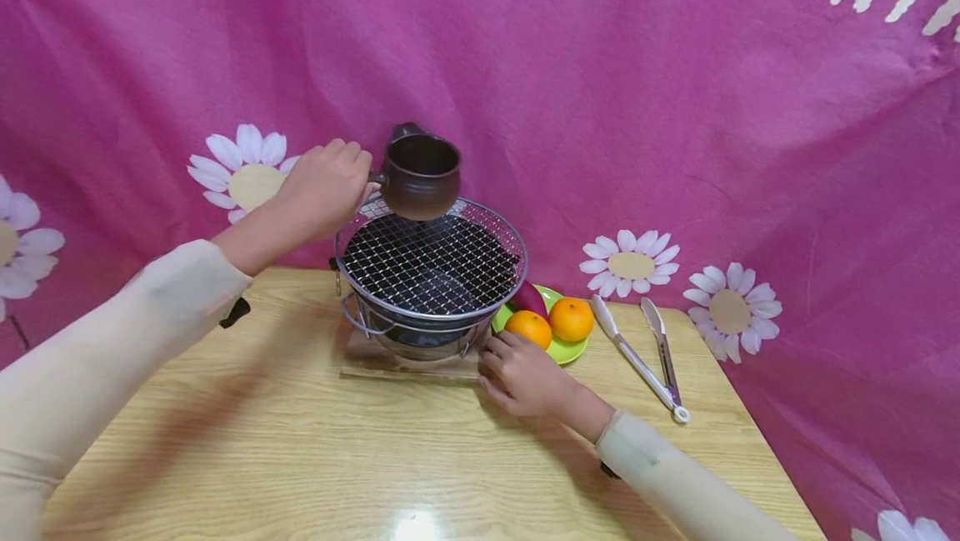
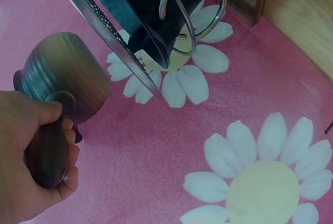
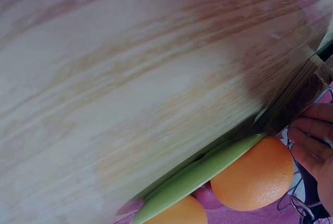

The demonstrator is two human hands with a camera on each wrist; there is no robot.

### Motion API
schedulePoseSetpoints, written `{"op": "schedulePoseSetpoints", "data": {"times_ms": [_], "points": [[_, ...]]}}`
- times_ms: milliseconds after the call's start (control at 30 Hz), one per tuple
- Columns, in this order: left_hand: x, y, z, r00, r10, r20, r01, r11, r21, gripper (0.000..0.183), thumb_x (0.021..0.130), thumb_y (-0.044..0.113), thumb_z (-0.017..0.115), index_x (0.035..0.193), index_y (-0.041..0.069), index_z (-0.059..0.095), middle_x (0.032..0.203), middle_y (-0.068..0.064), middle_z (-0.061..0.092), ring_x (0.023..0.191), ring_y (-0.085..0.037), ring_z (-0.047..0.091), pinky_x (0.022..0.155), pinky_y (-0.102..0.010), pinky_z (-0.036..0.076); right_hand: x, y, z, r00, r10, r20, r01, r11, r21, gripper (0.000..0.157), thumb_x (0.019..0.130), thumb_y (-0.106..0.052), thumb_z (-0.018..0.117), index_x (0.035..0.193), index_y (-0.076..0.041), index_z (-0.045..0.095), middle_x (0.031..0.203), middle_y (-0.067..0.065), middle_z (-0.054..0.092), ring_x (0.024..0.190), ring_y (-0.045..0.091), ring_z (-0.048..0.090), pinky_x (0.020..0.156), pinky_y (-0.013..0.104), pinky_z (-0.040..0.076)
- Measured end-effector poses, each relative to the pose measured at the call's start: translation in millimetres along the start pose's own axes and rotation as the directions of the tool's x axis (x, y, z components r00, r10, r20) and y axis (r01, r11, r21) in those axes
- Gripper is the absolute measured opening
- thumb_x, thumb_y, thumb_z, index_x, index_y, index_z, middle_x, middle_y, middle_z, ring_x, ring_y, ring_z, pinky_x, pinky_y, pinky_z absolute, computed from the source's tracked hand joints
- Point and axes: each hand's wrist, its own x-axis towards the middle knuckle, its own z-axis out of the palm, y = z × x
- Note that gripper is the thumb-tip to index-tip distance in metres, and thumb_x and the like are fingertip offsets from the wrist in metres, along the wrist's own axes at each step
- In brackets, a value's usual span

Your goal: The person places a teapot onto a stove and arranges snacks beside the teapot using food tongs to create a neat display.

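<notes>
My left hand grips the side handle of a dark brown clay teapot. The pot is lidless and held in the air over the back of a round tabletop grill. In the left wrist view the fingers of the left hand wrap round the handle, below the ribbed pot body. Low beside the grill, my right hand has its fingertips at the right end of the wooden board under it. The right wrist view shows those fingers slightly bent, holding nothing, close to an orange.
Right of the grill, a green plate bears two oranges and a purple item. Metal tongs lie further right on the wooden table. A pink cloth with daisies hangs behind.
</notes>
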Motion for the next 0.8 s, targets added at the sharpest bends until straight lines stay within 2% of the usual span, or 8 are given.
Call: {"op": "schedulePoseSetpoints", "data": {"times_ms": [300, 600, 800], "points": [[7.9, 4.1, 3.7, 1.000, 0.005, 0.013, -0.005, 1.000, 0.000, 0.032, 0.098, 0.020, 0.065, 0.095, -0.011, 0.060, 0.085, -0.021, 0.060, 0.079, -0.037, 0.059, 0.068, -0.047, 0.056, -2, 0, -1.4, 1.000, 0.013, 0.026, -0.012, 1.000, -0.013, 0.023, 0.094, -0.029, 0.065, 0.097, -0.008, 0.071, 0.098, 0.005, 0.068, 0.090, 0.022, 0.060, 0.088, 0.035, 0.050], [11.6, 6.3, 6.5, 0.997, 0.012, 0.082, -0.012, 1.000, -0.002, 0.033, 0.100, 0.022, 0.063, 0.098, -0.011, 0.061, 0.089, -0.021, 0.061, 0.082, -0.036, 0.060, 0.072, -0.047, 0.056, -1, 0, -1.7, 1.000, 0.004, 0.019, -0.003, 1.000, -0.025, 0.024, 0.094, -0.031, 0.065, 0.097, -0.008, 0.071, 0.097, 0.005, 0.068, 0.090, 0.021, 0.061, 0.089, 0.035, 0.050], [12.3, 8.2, 9.6, 0.996, 0.027, 0.084, -0.027, 1.000, -0.001, 0.030, 0.099, 0.019, 0.063, 0.097, -0.010, 0.060, 0.088, -0.020, 0.061, 0.082, -0.036, 0.059, 0.070, -0.047, 0.056, -2, -1, -1.8, 0.999, 0.016, 0.041, -0.015, 1.000, -0.027, 0.023, 0.095, -0.031, 0.063, 0.096, -0.010, 0.070, 0.096, 0.003, 0.068, 0.089, 0.020, 0.060, 0.087, 0.034, 0.050]]}}
